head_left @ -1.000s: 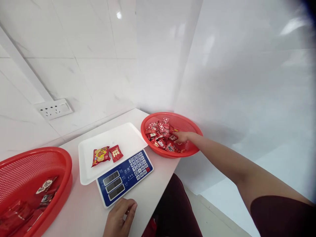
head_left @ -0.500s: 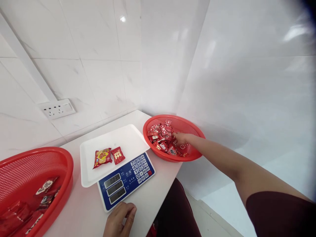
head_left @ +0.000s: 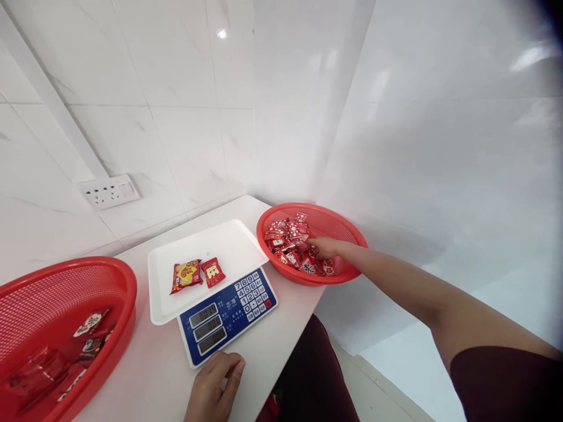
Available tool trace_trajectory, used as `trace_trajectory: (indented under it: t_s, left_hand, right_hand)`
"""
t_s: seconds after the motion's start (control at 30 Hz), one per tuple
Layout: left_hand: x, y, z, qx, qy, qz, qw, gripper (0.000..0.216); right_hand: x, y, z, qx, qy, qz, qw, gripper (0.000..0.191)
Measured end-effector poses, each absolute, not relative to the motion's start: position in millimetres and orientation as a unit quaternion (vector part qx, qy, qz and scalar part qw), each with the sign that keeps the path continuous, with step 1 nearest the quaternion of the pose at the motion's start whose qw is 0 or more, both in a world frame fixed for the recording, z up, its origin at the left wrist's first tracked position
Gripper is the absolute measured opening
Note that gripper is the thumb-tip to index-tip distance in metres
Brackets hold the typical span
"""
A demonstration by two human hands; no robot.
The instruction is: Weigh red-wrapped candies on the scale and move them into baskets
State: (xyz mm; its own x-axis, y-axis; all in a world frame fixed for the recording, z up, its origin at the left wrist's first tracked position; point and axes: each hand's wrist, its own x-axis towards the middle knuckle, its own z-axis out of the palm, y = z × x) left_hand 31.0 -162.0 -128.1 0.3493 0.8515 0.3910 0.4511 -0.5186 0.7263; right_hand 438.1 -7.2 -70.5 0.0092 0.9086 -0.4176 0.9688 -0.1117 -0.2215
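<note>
My right hand [head_left: 324, 247] reaches into the right red basket [head_left: 338, 220], fingers curled down among several small red snack packets [head_left: 288, 237]; whether it holds one is hidden. My left hand [head_left: 214, 391] lies flat on the white counter just below the blue scale [head_left: 229, 316], fingers loosely stretched, holding nothing. On the scale's white tray [head_left: 229, 243] lie two packets: a red-and-yellow one [head_left: 186, 275] and a smaller red one [head_left: 213, 271].
A second red basket [head_left: 65, 281] at the left holds several red packets. A wall socket [head_left: 108, 191] sits on the tiled wall behind. White walls close the corner behind the counter [head_left: 272, 351], whose front edge runs near my lap.
My right hand has shifted slightly within the right basket's packets. The view has moved a little, so everything sits slightly further right. My left hand stays put.
</note>
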Motion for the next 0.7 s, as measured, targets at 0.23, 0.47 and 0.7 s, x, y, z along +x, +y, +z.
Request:
trace_trajectory:
  t_s: [0.23,0.47,0.7]
  left_hand:
    - [31.1,-162.8,-128.7,0.775,0.418,0.388,0.272,0.024]
    - [28.8,-160.8,-126.3,0.800,0.404,0.357,0.263,0.021]
    - [28.0,-162.2,-118.8,0.823,0.405,0.321,0.235,0.022]
  right_hand:
    - [453.1,-14.1,-50.2,0.714,0.633,-0.297,-0.026,0.027]
    - [429.1,-26.7,-7.8,0.673,0.627,-0.326,-0.218,0.036]
    - [338.8,-32.1,19.4,0.573,0.656,-0.391,-0.297,0.034]
